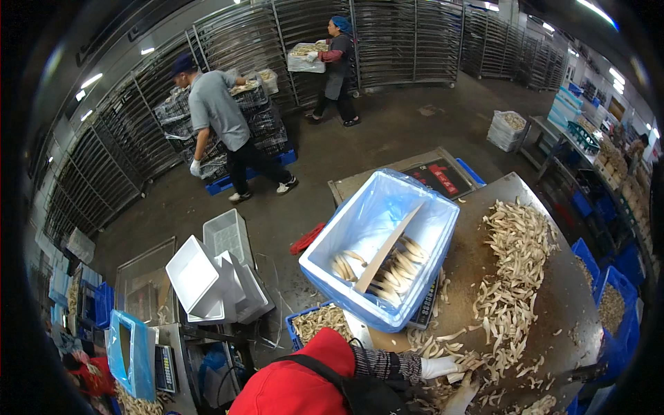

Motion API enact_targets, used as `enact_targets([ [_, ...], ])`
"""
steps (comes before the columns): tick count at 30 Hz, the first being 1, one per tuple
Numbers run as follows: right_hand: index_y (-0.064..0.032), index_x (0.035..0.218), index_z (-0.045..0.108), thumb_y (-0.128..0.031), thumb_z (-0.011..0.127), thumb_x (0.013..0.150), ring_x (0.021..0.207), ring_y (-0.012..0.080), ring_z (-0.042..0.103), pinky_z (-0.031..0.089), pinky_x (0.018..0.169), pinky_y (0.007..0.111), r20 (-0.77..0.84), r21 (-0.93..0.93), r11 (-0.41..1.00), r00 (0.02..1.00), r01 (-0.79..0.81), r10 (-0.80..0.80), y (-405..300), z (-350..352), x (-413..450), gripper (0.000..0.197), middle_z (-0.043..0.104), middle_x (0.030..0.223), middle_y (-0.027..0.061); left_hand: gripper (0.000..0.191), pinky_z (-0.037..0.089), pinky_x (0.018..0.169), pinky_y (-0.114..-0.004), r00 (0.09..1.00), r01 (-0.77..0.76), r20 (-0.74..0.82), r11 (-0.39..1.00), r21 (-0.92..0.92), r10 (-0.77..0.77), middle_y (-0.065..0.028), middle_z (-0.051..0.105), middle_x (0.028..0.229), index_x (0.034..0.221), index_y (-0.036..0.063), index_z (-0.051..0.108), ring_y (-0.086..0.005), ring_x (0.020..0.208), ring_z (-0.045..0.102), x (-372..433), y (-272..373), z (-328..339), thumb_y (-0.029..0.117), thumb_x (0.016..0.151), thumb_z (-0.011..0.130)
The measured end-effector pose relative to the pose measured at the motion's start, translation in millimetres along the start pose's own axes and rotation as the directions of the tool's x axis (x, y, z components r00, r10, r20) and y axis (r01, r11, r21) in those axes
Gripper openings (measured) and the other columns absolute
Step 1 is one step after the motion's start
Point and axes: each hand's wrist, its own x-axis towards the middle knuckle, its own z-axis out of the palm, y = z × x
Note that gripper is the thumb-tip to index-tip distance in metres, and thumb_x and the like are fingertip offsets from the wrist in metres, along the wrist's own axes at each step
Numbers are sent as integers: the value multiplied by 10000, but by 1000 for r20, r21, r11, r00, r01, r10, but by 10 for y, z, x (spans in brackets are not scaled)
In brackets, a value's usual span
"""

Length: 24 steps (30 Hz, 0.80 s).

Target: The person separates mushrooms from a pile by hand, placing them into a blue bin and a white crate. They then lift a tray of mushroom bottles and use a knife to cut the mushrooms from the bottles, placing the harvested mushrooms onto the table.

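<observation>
My left hand (464, 362), with a white cuff and a dark striped sleeve, reaches rightward among long pale mushrooms (513, 290) on the metal worktable (461, 249). Just below it, my right hand (469, 386) points up from the bottom edge, its fingers close to the left ones. Mushrooms lie against both hands; whether either is closed on any cannot be told. Above my left arm, a white foam box (334, 220) lined with blue plastic stands tilted in view on a scale (426, 306). Inside, a cardboard divider (389, 248) separates two groups of mushrooms (399, 275).
A blue crate of mushrooms (321, 321) sits left of the table. Farther left are stacked white foam boxes (194, 280). Blue lined crates (614, 301) stand by the right edge. A person in grey (220, 111) and a person carrying a box (340, 67) are beyond, before tray racks (410, 41).
</observation>
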Motion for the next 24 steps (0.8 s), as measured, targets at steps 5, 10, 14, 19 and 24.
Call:
enact_targets([
  [5, 99, 1387, 370, -187, 674, 910, 1215, 311, 491, 391, 1044, 367, 41, -16, 1000, 999, -6, 6, -130, -25, -21, 634, 490, 1351, 245, 533, 318, 1118, -364, 977, -154, 185, 956, 251, 108, -243, 425, 1446, 1424, -12, 385, -336, 1330, 432, -30, -90, -86, 239, 965, 487],
  [10, 98, 1390, 380, -189, 682, 904, 1205, 317, 498, 388, 1040, 372, 75, -57, 997, 996, -46, 51, -301, -113, -78, 640, 505, 1341, 253, 522, 195, 1180, -321, 998, -17, -60, 1000, 16, 18, -143, 248, 1576, 1485, 25, 308, -272, 1461, 222, -46, 45, 0, 147, 988, 410],
  [14, 111, 1340, 443, -204, 672, 913, 1175, 321, 511, 396, 1016, 382, 27, 71, 997, 1000, -17, 16, -128, -81, -88, 578, 536, 1306, 257, 520, 182, 1183, -322, 996, 31, -81, 996, -89, -38, -131, 242, 1581, 1496, 38, 294, -264, 1464, 208, 47, 120, 68, 156, 1000, 396],
  [19, 107, 1351, 431, -214, 671, 915, 1174, 321, 512, 390, 1017, 383, 69, -251, 963, 994, 102, -87, 18, -111, -67, 592, 533, 1315, 257, 517, 165, 1185, -323, 990, 79, -108, 988, -132, -93, -115, 236, 1587, 1508, 55, 277, -254, 1469, 191, 71, 201, 57, 167, 1015, 379],
  [24, 70, 1357, 442, -197, 665, 916, 1254, 306, 477, 350, 1079, 358, 83, 19, 999, 995, -50, 48, -28, -103, -55, 561, 489, 1376, 253, 524, 149, 1184, -321, 993, 70, -104, 979, 194, -50, -96, 207, 1600, 1515, 58, 267, -249, 1468, 185, 15, 307, -86, 227, 1029, 365],
])
